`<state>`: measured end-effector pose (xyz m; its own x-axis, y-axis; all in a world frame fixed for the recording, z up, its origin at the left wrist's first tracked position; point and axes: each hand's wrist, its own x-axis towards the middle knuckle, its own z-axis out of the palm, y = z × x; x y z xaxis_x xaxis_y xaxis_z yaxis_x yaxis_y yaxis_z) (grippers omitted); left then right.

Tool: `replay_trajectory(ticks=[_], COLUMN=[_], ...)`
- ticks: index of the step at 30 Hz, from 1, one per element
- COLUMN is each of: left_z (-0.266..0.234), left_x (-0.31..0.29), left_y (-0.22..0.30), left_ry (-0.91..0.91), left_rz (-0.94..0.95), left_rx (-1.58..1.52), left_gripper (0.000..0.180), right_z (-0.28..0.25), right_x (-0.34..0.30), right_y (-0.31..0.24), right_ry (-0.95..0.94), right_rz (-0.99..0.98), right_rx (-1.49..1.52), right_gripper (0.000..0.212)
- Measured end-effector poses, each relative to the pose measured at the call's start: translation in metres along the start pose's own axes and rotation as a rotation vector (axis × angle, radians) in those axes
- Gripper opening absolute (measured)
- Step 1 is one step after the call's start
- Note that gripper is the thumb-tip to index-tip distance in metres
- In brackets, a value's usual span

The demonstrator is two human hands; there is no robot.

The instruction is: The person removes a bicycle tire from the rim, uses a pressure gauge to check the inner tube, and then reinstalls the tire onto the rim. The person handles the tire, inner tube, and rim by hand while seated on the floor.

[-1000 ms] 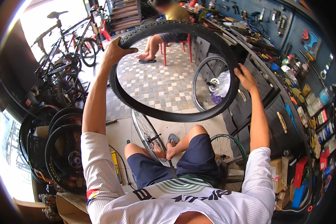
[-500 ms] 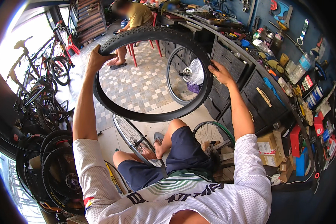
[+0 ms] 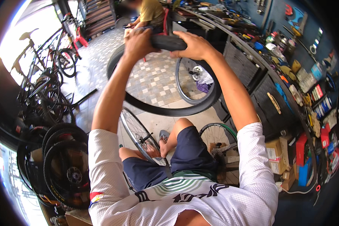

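A black bicycle tire (image 3: 184, 112) with no wheel in it is held up in front of me by its far side. My left hand (image 3: 139, 43) is closed round the top left of it. A short way along the same far stretch, my right hand (image 3: 195, 46) grips it between thumb and fingers. The tire's near side hangs free above my knees. Below it, a bare silver-rimmed wheel (image 3: 130, 126) leans between my legs. A wheel with a green tire (image 3: 226, 130) stands by my other knee, partly hidden by my shorts.
Bicycles (image 3: 45, 71) and stacked wheels (image 3: 66, 173) line the left. To the right runs a cluttered workbench (image 3: 269, 67) with drawers, boxes (image 3: 277, 156) and tools. Another wheel (image 3: 182, 90) leans on the drawers. A person in a yellow shirt (image 3: 152, 13) sits on a red chair ahead.
Both hands have moved from the tire's opposite sides to its far edge, close together. The tire now sits slightly further right and its far side is largely covered by my hands.
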<state>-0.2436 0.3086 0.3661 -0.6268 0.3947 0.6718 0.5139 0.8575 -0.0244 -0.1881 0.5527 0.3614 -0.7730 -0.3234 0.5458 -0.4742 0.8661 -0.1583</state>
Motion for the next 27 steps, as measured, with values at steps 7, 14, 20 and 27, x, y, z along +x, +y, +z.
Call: replay_trajectory(ticks=[7,14,20,27], left_z=[-0.004,0.105,0.12,0.114], left_x=[-0.074,-0.185,-0.159,-0.108], left_y=[-0.023,-0.086,-0.077,0.018], left_ry=[0.268,0.841,0.849,0.283], left_rz=[-0.364,-1.143,-0.596,-0.399], left_rx=[-1.006,-2.517,-2.698,-2.674], left_gripper=[0.066,0.125,0.06,0.026], right_z=[0.005,-0.011,0.027,0.069], right_x=[-0.025,-0.108,-0.17,-0.246], right_y=[0.004,0.024,0.092,0.196], right_ry=[0.19,0.155,-0.081,-0.408], right_rz=[0.225,0.135,0.426,0.701], right_rx=[0.114,0.396,0.321,0.084], right_gripper=[0.058,0.058,0.072,0.074])
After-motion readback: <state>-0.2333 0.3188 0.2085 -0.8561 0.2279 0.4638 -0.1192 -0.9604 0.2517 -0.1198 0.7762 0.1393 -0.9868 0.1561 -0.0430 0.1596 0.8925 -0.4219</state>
